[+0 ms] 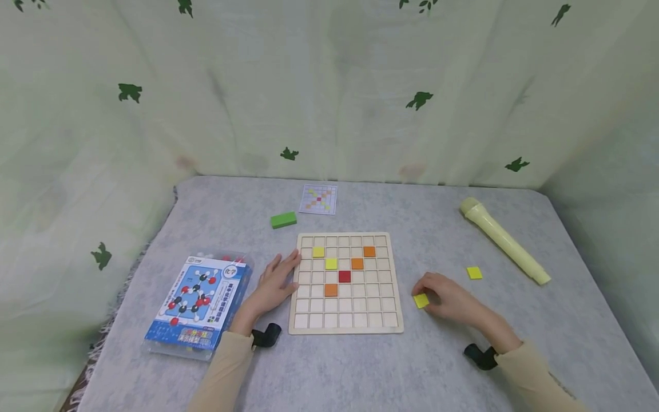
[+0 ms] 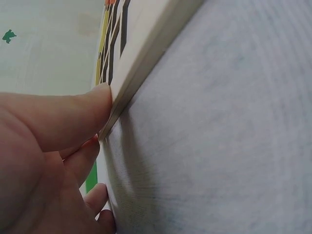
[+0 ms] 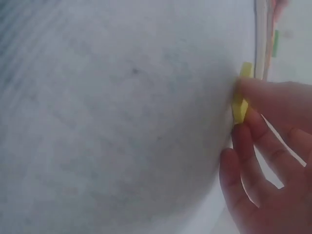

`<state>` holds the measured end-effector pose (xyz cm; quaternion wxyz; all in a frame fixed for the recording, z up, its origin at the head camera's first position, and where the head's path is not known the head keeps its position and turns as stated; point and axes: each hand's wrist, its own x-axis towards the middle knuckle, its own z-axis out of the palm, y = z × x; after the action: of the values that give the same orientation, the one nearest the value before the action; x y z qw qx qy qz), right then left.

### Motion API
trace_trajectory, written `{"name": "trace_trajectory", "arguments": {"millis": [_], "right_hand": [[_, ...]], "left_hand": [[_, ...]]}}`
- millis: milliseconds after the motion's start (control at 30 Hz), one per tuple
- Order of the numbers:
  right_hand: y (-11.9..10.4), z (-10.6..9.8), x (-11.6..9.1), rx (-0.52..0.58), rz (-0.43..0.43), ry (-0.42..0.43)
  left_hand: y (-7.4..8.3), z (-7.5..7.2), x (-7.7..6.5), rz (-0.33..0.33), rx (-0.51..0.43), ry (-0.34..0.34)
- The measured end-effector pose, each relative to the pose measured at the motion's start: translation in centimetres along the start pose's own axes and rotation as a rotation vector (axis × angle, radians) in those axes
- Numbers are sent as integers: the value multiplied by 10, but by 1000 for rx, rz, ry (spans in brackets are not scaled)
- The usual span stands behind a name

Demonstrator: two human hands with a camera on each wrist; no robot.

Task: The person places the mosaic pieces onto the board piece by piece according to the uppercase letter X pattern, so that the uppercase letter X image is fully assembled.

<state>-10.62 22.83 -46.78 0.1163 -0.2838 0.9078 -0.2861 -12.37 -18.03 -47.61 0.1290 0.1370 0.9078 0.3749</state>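
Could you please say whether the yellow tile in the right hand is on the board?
Off: the right hand pinches the yellow tile beside the wooden grid board, with grey tablecloth between.

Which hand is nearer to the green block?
Left: the left hand is on the near side of the green block; the right hand is farther off, right of the board.

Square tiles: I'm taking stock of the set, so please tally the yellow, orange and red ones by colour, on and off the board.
Yellow tiles: 4 (2 on the board, 1 in the right hand, 1 on the table)
Orange tiles: 3, all on the board
Red tile: 1, on the board
Total: 8
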Motion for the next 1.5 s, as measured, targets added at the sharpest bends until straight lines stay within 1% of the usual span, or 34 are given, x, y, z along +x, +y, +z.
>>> {"name": "trace_trajectory", "arguments": {"millis": [100, 233, 467, 633, 800, 933, 967, 1100, 1167, 1233, 1300, 1400, 1500], "right_hand": [[-2, 2, 4, -11, 12, 22], [-10, 4, 16, 24, 16, 46], [-42, 14, 52, 71, -21, 0], [-62, 26, 74, 38, -42, -21], [-74, 34, 86, -17, -62, -33], [-75, 38, 89, -36, -59, -25], [-75, 38, 89, -26, -56, -20], [-68, 31, 81, 58, -8, 8], [-59, 23, 72, 110, 23, 32], [-48, 14, 60, 127, 49, 65], [-34, 3, 43, 123, 55, 101], [-11, -13, 12, 97, 75, 144], [9, -28, -23, 82, 104, 161]], "left_hand": [[0, 0, 0, -6, -2, -8], [0, -1, 0, -4, -7, -9], [0, -1, 0, -10, -15, -12], [0, 0, 2, -5, -16, -17], [0, 0, 2, -8, -17, -20], [0, 0, 2, -6, -18, -13], [0, 0, 2, -3, -17, -12], [0, 1, 3, 6, -14, -7], [-1, 1, 3, 9, -12, -7], [-1, 2, 3, 7, -13, -6], [-1, 2, 3, 5, -13, -4], [-2, 2, 2, 8, -19, 10], [-3, 2, 1, 12, -23, 20]]}}
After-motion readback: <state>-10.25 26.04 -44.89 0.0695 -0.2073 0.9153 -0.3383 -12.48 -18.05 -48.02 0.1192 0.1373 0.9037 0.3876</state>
